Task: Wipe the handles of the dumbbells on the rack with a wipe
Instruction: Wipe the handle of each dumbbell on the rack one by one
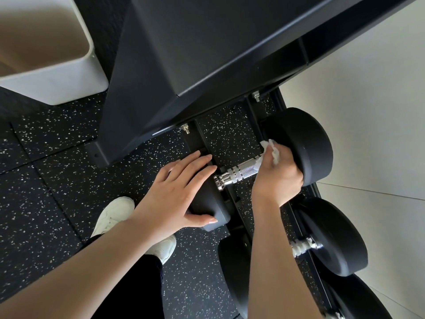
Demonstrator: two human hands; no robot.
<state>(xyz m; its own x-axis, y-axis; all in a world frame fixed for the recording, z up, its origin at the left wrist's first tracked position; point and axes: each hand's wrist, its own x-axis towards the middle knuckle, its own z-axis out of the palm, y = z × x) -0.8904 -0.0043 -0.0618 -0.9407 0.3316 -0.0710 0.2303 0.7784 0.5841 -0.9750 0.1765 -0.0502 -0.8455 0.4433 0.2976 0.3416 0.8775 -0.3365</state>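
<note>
wipe [271, 150]: white
handle [239, 172]: shiny silver, knurled
dumbbell heads [308, 143]: matte black
rack [184, 54]: black
floor [46, 180]: black, speckled with white flecks
shoes [115, 215]: white
bin [57, 84]: white
wall [379, 111]: pale cream

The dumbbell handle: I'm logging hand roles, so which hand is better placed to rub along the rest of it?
Right. The right hand already pinches the wipe on the handle; the left hand lies flat on the near weight head, probably steadying it.
</note>
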